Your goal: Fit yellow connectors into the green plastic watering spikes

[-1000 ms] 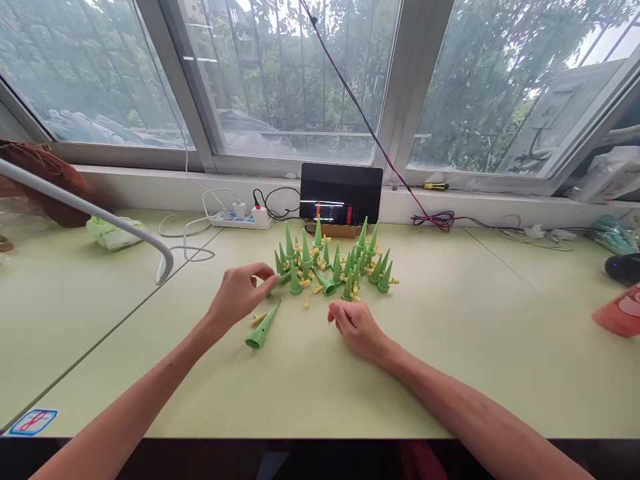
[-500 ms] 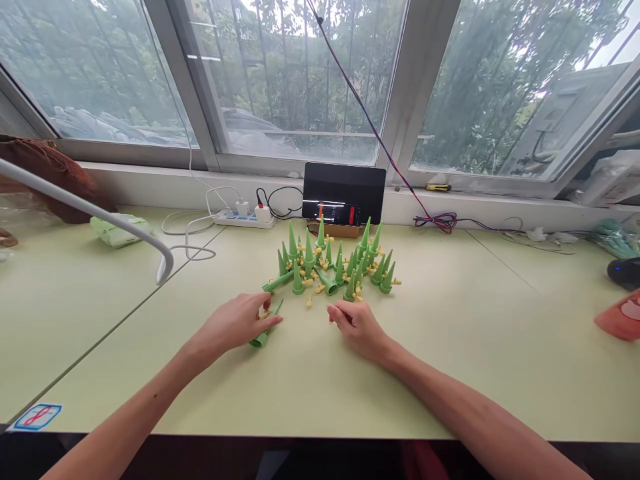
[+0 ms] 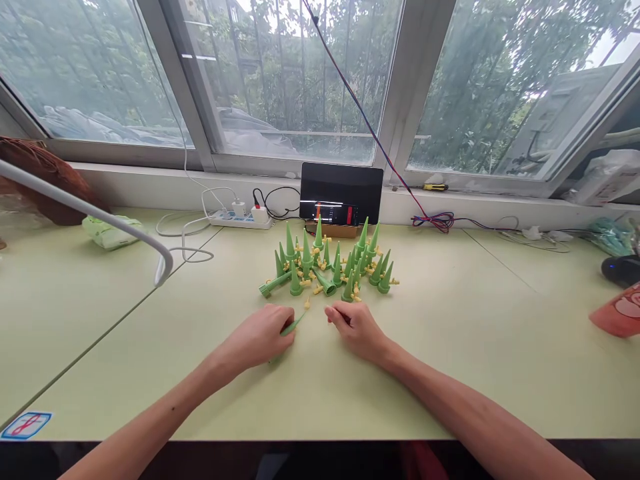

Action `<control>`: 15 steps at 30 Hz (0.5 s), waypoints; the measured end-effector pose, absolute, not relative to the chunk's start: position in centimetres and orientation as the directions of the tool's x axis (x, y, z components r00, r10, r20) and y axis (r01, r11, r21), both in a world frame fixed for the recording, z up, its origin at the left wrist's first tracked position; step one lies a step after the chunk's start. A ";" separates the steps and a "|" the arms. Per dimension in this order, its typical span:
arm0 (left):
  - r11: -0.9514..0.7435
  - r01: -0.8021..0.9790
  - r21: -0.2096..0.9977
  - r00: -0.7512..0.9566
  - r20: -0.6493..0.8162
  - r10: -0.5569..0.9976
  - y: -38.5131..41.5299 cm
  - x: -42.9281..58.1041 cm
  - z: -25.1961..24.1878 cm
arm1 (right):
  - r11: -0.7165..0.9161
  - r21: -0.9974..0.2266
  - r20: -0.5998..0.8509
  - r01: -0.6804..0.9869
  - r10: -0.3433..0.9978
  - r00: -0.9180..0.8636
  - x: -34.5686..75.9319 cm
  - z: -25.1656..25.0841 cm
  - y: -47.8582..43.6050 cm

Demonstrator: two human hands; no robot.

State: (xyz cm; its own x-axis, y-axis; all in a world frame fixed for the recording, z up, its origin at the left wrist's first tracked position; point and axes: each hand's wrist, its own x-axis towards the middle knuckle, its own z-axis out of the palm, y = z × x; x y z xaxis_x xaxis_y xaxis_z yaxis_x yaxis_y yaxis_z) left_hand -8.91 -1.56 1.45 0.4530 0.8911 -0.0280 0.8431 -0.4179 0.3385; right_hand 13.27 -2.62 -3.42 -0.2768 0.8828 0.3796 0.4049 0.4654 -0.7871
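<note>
My left hand (image 3: 266,333) is closed round a green cone spike (image 3: 294,325), whose thin tip points up and to the right; its base is mostly hidden under the hand. To the right, my right hand (image 3: 357,328) rests closed on the table, with a tiny reddish bit showing at its fingertips that I cannot make out. Beyond both hands stand several green cones (image 3: 307,257) with yellow valves. A green cone (image 3: 274,285) lies on its side at the group's left, and another lies near the middle. One small yellow valve (image 3: 307,304) lies between my hands.
Behind the cones a black tablet (image 3: 341,193) leans on a brown stand. A power strip (image 3: 243,220) with white cables is at the back left, near a white curved bar (image 3: 100,208) and a green packet (image 3: 113,230). A red object (image 3: 617,313) lies far right.
My left hand has moved right and closed round the cone spike that lay beneath it. My right hand has kept its place and closed shape. The view has shifted slightly.
</note>
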 end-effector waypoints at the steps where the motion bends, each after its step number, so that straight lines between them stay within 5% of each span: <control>1: -0.435 0.826 0.358 0.468 -0.005 0.884 -1.6 -8.3 1.4 | 0.463 -0.785 0.382 0.412 0.885 -0.267 13.3 -3.5 -2.6; 15: -0.411 0.549 0.728 0.631 -0.039 0.775 2.1 -5.1 1.3 | 0.424 -0.756 0.425 0.499 0.897 -0.118 13.5 -3.0 -2.6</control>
